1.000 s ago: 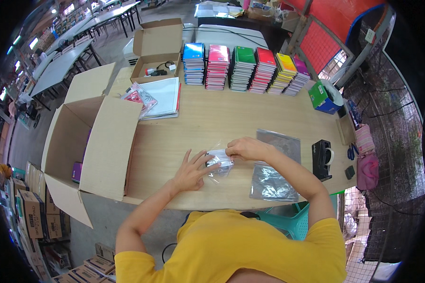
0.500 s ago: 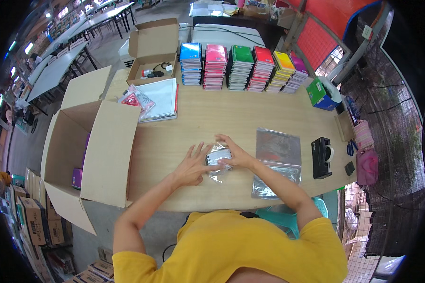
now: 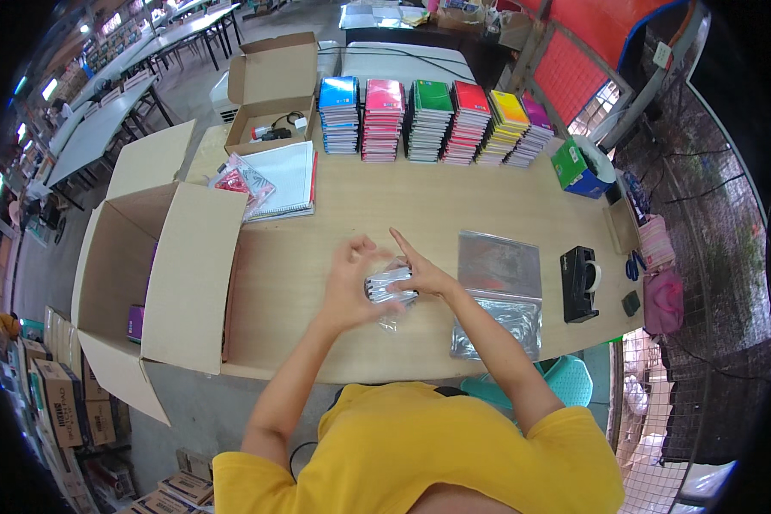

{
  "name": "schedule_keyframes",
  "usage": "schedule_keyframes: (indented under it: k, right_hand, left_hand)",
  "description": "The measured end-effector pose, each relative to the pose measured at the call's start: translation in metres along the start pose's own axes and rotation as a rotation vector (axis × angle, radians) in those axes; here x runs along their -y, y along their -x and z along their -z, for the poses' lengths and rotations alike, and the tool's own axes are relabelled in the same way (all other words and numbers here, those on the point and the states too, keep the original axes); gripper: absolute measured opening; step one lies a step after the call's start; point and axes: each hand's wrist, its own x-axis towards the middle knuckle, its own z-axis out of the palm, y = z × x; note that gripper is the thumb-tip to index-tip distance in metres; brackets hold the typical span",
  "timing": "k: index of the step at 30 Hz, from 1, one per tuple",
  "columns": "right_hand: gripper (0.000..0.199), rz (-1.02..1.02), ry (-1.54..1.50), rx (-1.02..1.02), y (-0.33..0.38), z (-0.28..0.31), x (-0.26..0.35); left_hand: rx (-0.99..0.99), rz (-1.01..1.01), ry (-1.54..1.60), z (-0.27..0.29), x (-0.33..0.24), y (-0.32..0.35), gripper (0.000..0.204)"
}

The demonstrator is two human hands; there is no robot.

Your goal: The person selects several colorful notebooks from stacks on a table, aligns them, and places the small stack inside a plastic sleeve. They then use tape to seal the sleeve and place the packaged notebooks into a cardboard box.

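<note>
Between my hands is a small stack of notebooks (image 3: 387,283) in a clear plastic wrapper, with pale page edges and dark binding showing. My left hand (image 3: 349,287), slightly blurred, curves around the stack's left side, its fingers bent above and its thumb along the near side. From the right, my right hand (image 3: 426,276) grips the stack with thumb and lower fingers, while one finger points up and away. Loose plastic sticks out toward me below the stack. Clear plastic bags (image 3: 499,270) lie flat on the table beside my right forearm.
An open carton (image 3: 193,274) with purple items stands left. Colored notebook stacks (image 3: 383,120) line the back, near a small open box (image 3: 270,128) and a spiral pad (image 3: 287,180). A tape dispenser (image 3: 579,284), scissors (image 3: 633,265) and a green-blue box (image 3: 581,168) sit right.
My left hand has lifted from lying spread beside the stack to curving around it. The wrapped stack has tilted, showing more page edges, and my right index finger has straightened upward.
</note>
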Motion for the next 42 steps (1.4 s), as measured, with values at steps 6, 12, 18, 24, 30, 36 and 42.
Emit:
schedule_keyframes:
  k: [6,12,18,24,30,36,42]
  right_hand:
    - [0.121,0.036,-0.060,0.018,-0.001,0.000,0.002]
    - [0.119,0.008,-0.037,0.032,-0.001,0.002,0.002]
    - [0.117,0.011,-0.061,0.033,0.000,0.001,0.004]
    - [0.114,-0.014,-0.099,0.041,-0.004,0.000,0.001]
    - [0.111,-0.039,-0.322,-0.100,-0.011,0.010,-0.018]
    - [0.102,0.004,-0.159,-0.152,0.017,-0.012,-0.016]
    - [0.066,0.093,-0.086,-0.279,0.016,-0.013,-0.024]
  left_hand:
    - [-0.071,-0.200,-0.241,-0.015,-0.007,0.027,0.045]
    - [0.022,-0.055,-0.425,-0.020,0.008,0.049,0.030]
    - [-0.018,-0.113,-0.346,-0.035,0.044,0.050,0.021]
    - [-0.095,0.134,0.006,-0.056,0.067,0.054,0.038]
    - [-0.014,0.556,0.423,-0.055,0.078,0.034,0.086]
    - [-0.040,0.675,0.603,-0.048,0.079,0.036,0.087]
    - [-0.041,0.625,0.627,-0.052,0.074,0.033,0.065]
